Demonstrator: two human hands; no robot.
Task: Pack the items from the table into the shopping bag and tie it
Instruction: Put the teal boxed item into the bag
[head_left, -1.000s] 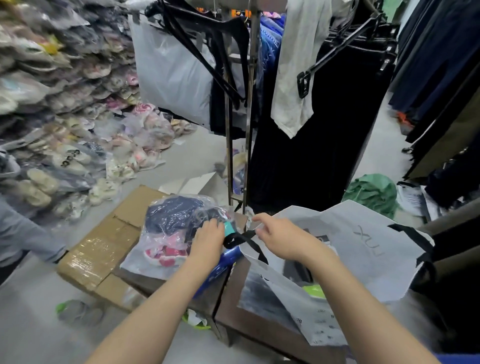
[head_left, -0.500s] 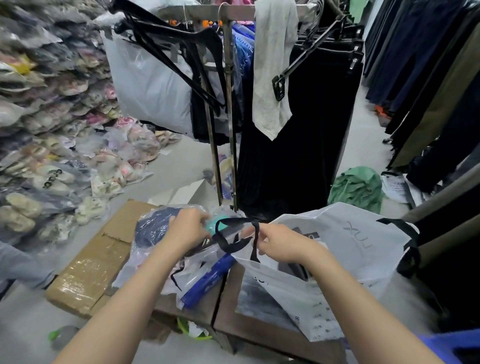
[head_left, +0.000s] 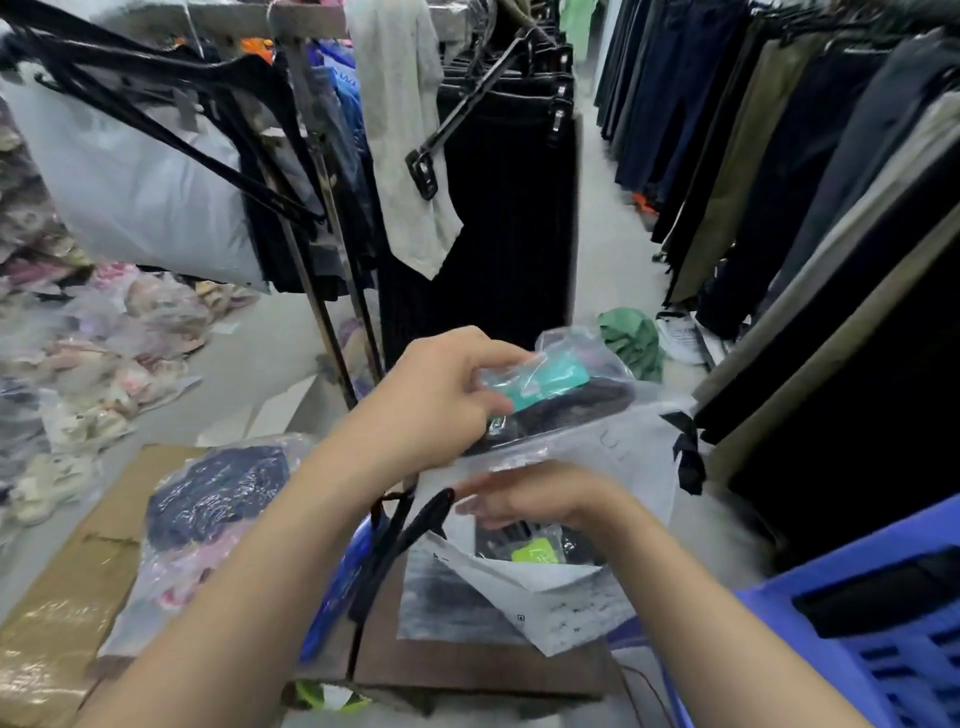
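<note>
My left hand (head_left: 436, 400) grips a clear packet (head_left: 561, 389) with a teal card and dark cloth inside, held over the mouth of the white shopping bag (head_left: 613, 597). My right hand (head_left: 540, 499) holds the bag's near edge open beside its black strap handle (head_left: 410, 530). Inside the bag lies a dark packet with a lime-green label (head_left: 537, 551). Another clear packet of navy and pink clothes (head_left: 218, 499) rests on the brown table (head_left: 467, 665) to the left, with a blue packet (head_left: 343, 587) partly under my left arm.
A taped cardboard box (head_left: 57, 623) sits left of the table. A blue plastic crate (head_left: 883, 623) stands at the lower right. Clothes racks with dark trousers (head_left: 498, 208) crowd the back and right. Bagged slippers (head_left: 104, 332) pile up on the left floor.
My left hand lifted the teal-card packet off the table and carried it right, over the bag's mouth. My right hand stayed on the bag's edge. The view tilted right.
</note>
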